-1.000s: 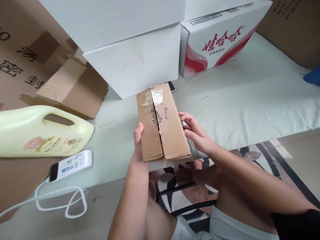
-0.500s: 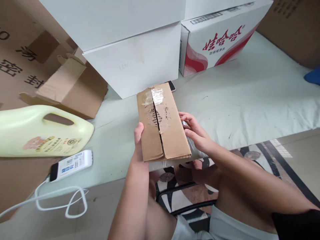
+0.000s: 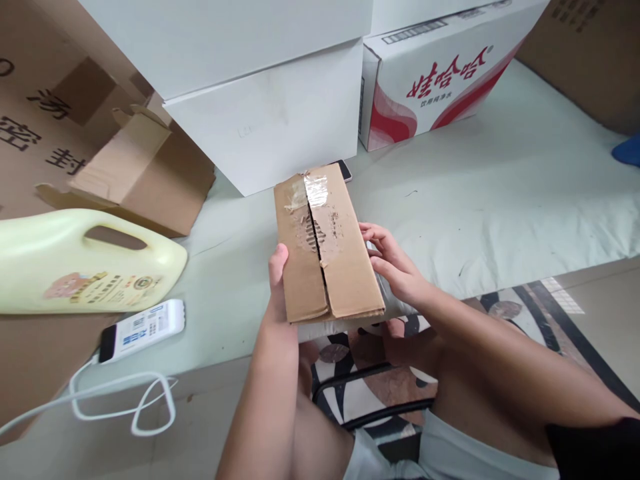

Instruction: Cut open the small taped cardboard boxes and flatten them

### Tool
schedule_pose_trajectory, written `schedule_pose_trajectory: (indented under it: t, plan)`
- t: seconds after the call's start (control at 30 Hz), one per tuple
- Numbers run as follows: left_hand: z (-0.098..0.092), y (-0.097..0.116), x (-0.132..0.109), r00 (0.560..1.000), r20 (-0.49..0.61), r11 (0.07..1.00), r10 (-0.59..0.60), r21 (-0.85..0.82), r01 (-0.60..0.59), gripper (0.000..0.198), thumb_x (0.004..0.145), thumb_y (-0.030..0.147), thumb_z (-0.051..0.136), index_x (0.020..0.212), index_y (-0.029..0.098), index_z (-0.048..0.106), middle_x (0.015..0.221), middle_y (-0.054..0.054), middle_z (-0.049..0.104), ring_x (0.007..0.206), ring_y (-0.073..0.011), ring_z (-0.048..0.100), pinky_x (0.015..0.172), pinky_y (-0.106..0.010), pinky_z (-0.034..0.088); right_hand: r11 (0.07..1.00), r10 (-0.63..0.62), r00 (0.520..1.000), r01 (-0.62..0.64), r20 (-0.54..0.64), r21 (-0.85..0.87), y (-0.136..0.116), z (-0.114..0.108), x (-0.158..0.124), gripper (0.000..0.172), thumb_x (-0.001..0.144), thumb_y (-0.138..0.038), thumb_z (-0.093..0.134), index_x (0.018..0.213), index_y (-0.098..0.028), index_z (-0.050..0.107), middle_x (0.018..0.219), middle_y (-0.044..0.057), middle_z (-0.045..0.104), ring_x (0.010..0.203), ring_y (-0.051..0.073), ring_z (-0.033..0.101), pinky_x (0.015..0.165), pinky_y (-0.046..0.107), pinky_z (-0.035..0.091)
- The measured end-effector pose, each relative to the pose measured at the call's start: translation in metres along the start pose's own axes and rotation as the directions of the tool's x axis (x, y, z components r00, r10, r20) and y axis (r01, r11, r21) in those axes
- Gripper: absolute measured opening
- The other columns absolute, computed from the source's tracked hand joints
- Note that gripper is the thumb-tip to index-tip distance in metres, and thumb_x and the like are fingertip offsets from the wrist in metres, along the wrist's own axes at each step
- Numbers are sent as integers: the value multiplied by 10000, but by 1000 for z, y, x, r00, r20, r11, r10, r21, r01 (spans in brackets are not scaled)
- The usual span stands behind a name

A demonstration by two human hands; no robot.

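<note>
A brown cardboard box (image 3: 345,267) with torn tape along its closed flaps lies on the pale green cloth, its near end at the cloth's front edge. On its left side is my left hand (image 3: 278,270), the thumb against the side and the other fingers hidden behind and under the box. My right hand (image 3: 393,263) rests at the right side, fingers slightly apart and their tips touching the cardboard. Behind the box a dark phone (image 3: 345,171) shows partly.
White boxes (image 3: 280,120) stand behind, with a red-and-white carton (image 3: 430,87) at the back right. To the left lie a pale yellow jug (image 3: 45,253), a white device (image 3: 145,330) with a cable, and an open cardboard box (image 3: 160,173). A blue object (image 3: 627,151) sits far right.
</note>
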State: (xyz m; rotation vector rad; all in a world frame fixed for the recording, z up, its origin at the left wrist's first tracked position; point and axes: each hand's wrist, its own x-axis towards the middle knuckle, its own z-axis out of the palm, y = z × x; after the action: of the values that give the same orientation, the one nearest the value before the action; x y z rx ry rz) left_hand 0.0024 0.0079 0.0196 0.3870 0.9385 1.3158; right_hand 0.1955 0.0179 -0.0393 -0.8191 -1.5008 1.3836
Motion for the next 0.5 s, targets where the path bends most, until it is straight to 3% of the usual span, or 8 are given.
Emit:
schedule_pose_trajectory:
  t: [0.5]
  plan:
    - [-3, -4, 1, 994, 104, 999, -21, 48, 16, 599, 861, 673, 466, 1107, 185, 710, 1152, -134, 784, 1402, -392, 572, 1097, -535, 546, 1000, 1, 1000, -2, -4, -4, -2, 1, 0, 271, 985, -497, 545, 1201, -344, 484, 1564, 76, 374, 1527, 309, 329, 1183, 641, 350]
